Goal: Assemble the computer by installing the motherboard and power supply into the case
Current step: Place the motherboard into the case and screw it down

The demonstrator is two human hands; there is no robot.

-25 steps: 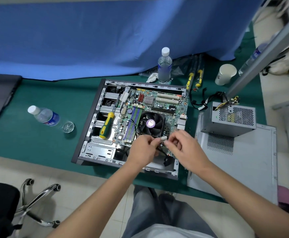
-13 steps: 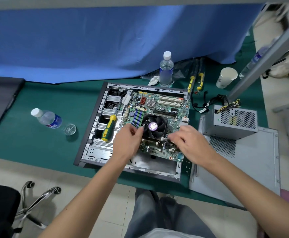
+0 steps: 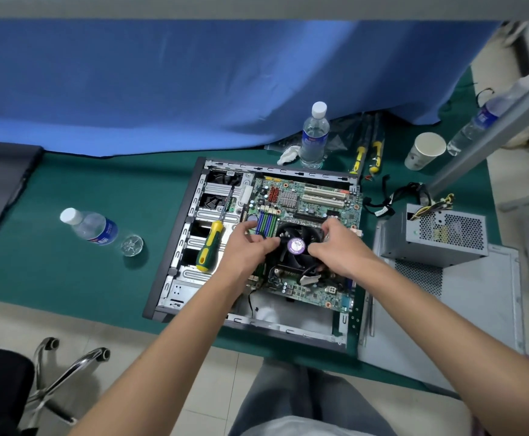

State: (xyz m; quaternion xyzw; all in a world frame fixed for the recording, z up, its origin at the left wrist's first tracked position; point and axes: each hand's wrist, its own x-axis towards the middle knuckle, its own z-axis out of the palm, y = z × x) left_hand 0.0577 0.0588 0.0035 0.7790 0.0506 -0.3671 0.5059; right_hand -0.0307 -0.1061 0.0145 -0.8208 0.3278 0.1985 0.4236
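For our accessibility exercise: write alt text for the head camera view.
Both hands, left hand and right hand, grip the CPU fan on the motherboard inside the open case; the power supply sits outside.

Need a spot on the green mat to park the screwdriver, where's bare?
Widest bare patch: green mat between the lying water bottle and the case. Another strip runs behind that bottle, before the blue cloth. Crowded: back right, around the upright bottle, paper cup, cables and power supply.
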